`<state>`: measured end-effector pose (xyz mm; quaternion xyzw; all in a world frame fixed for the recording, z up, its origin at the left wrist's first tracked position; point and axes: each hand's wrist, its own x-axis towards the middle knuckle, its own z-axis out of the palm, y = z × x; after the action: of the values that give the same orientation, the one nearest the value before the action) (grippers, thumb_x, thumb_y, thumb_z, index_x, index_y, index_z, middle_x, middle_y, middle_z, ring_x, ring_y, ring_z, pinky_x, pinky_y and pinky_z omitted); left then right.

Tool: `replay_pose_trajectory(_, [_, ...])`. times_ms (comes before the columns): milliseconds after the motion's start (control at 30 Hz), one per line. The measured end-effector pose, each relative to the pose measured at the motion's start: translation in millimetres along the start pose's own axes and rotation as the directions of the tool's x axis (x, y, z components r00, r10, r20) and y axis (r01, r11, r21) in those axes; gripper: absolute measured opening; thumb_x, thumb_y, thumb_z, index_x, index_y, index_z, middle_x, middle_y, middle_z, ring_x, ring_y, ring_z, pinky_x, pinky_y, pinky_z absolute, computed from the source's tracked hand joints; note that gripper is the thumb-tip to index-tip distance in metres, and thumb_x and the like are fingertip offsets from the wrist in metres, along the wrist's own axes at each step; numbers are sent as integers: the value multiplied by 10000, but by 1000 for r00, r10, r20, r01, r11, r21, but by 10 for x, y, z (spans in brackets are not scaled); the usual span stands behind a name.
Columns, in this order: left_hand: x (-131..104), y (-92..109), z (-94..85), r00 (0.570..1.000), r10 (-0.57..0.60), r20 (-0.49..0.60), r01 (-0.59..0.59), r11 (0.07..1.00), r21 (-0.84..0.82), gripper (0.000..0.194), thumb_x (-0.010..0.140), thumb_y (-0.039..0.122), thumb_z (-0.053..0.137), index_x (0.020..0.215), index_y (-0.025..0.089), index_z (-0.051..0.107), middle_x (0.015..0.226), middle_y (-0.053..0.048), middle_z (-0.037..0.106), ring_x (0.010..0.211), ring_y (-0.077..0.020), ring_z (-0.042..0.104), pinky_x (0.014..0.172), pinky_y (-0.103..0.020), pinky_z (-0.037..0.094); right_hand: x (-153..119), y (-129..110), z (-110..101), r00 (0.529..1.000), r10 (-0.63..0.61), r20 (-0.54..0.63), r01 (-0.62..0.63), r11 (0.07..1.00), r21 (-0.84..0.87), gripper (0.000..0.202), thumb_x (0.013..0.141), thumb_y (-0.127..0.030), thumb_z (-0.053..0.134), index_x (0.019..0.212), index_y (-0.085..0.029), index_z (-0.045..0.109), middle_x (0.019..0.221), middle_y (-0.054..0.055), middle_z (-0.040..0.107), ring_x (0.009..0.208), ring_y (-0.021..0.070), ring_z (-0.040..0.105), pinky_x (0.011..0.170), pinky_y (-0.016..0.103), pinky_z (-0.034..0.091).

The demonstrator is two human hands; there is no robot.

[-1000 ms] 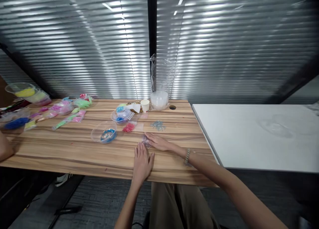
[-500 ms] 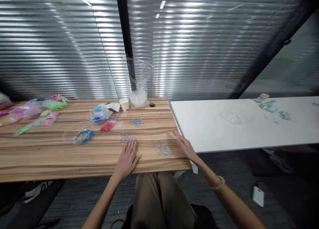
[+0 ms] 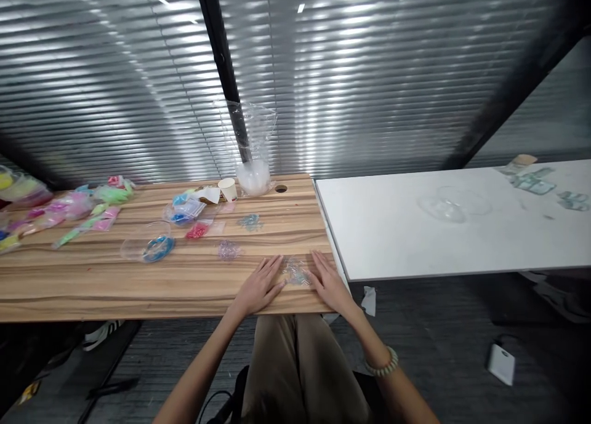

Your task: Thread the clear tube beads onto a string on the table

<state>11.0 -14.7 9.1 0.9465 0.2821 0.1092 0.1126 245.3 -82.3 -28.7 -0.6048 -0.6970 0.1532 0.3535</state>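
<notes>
A loose pile of small clear-grey pieces, like beads (image 3: pixel 295 270), lies on the wooden table (image 3: pixel 194 292) near its front right corner. My left hand (image 3: pixel 259 287) rests flat at the left side of this pile, fingers stretched out. On the pile's right side is my right hand (image 3: pixel 330 284), also flat with fingers extended, its thumb at the edge of the pieces. Farther left sits a small pile of purple pieces (image 3: pixel 228 250). Behind it is a pile of teal-grey pieces (image 3: pixel 250 222).
A clear dish with a blue ring (image 3: pixel 157 249), a red packet (image 3: pixel 197 230), a paper cup (image 3: pixel 228 190) and a bag of white material (image 3: pixel 253 178) stand on the wood. Colourful packets (image 3: pixel 74 205) lie far left. A white table (image 3: pixel 392 239) adjoins on the right, holding clear dishes (image 3: pixel 443 208).
My left hand has moved right, from the purple pile to the clear-grey one. My right hand has come inward to that pile's right side, and the pile is gathered closer together.
</notes>
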Motion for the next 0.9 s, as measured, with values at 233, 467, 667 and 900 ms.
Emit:
replay_pose_trajectory(233, [-27,24,8,1000,-21,-18,20,998,-54,652,976,396,356,1486,179,12,1508,-96,230,1381,-193,236,1144,-399,207,-16,-69,-65,993,-48,105,54,997,-60,604,952,-393,339,1479,-176,142,1481,100,297,1366,232,275,1114,452,287])
replay_pose_trajectory(467, [-5,-74,-32,993,-113,-34,110,989,-99,717,972,427,350,1479,149,-73,1528,-120,136,1399,-218,170,1132,-391,235,-21,-65,-77,994,-24,105,22,1000,16,595,961,-382,322,1482,-186,110,1502,81,246,1383,204,230,1131,437,264])
replay_pose_trajectory(667, [140,-222,-38,995,50,92,-45,998,-55,657,980,440,305,1485,177,-22,1526,-85,139,1400,-209,154,1152,-413,152,-10,-79,-63,998,-14,68,14,1000,7,584,960,-382,330,1480,-203,132,1487,89,285,1373,225,258,1117,458,287])
replay_pose_trajectory(900, [354,-365,2,990,93,104,-87,994,-58,658,976,465,298,1487,183,-6,1526,-81,118,1399,-207,154,1150,-405,149,9,-168,-31,992,-81,94,95,984,-148,582,957,-355,336,1482,-215,128,1487,77,288,1368,242,268,1111,470,300])
